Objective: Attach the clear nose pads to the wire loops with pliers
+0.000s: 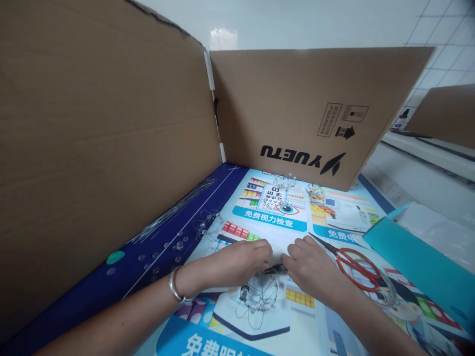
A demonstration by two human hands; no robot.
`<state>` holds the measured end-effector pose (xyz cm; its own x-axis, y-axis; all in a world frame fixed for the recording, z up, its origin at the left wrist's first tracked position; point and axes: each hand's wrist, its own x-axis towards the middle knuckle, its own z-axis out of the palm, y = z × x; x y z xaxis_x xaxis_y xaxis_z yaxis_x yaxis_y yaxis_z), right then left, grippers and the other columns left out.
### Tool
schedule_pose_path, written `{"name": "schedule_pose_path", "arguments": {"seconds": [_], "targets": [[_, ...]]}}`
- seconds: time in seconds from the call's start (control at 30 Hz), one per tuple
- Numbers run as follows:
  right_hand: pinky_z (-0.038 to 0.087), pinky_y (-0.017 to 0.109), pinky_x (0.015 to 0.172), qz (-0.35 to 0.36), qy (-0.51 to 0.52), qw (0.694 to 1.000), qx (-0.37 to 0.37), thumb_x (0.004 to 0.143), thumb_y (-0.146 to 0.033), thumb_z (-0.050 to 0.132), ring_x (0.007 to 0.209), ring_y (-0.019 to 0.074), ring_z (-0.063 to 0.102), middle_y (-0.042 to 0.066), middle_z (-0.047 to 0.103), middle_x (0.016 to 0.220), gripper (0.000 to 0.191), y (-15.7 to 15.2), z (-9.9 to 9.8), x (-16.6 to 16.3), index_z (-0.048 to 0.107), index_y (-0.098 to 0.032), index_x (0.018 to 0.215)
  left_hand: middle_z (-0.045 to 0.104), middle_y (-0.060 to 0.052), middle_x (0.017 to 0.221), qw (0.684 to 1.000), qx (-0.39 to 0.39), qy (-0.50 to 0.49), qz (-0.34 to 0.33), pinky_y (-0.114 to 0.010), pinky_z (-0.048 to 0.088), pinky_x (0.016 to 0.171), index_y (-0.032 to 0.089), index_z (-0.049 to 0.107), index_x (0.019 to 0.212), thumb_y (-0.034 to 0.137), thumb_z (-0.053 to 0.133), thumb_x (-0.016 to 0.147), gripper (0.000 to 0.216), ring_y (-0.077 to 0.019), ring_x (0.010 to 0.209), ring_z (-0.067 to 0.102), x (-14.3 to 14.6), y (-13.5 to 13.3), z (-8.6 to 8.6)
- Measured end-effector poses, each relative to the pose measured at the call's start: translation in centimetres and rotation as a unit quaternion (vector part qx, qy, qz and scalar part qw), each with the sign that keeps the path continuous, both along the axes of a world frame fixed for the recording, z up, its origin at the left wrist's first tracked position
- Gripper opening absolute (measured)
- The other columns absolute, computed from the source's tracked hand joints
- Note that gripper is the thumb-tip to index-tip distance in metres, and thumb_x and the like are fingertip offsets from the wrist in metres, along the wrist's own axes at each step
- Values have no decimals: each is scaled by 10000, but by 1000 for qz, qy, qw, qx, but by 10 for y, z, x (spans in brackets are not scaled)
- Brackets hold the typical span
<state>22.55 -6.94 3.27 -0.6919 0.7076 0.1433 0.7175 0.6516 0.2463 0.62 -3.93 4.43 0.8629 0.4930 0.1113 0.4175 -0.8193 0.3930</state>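
My left hand [247,261], with a silver bangle at the wrist, is closed in a pinch over a thin wire. Below it lies a rounded tangle of bent wire with clear beads [261,294], a small dark piece at its left side. Closed like a fist, my right hand [309,262] is just to the right, a small gap between the two. A short dark tool [274,269] shows between my hands; its kind is unclear, and what the right fingers grip is hidden. Red-handled scissors [358,269] lie right of my right hand.
Cardboard panels stand at the left [111,123] and back [297,99]. Straight wires [174,210], clear beads [180,244] and a green piece [115,257] lie on the blue strip. More wire-and-bead shapes [285,182] sit near the back panel. A teal box [419,262] stands right.
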Motion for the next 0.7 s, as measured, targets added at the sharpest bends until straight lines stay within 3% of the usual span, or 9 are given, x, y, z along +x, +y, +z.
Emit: {"name": "schedule_pose_path", "arguments": {"seconds": [0.4, 0.7], "targets": [[240, 364, 734, -6, 4, 999, -36, 762, -245, 577, 810, 208, 414, 32, 511, 777, 43, -3, 9, -1, 565, -204, 761, 528, -36, 855, 1000, -16, 7, -4, -233, 395, 612, 171, 472, 898, 210, 353, 907, 125, -135, 708, 506, 0, -3, 10], [243, 368, 713, 16, -41, 999, 12, 828, -158, 472, 767, 204, 405, 31, 485, 733, 107, -5, 9, -5, 536, -196, 752, 507, -20, 804, 999, 8, -29, 14, -228, 390, 614, 170, 449, 826, 162, 399, 854, 58, -129, 690, 481, -1, -2, 4]]}}
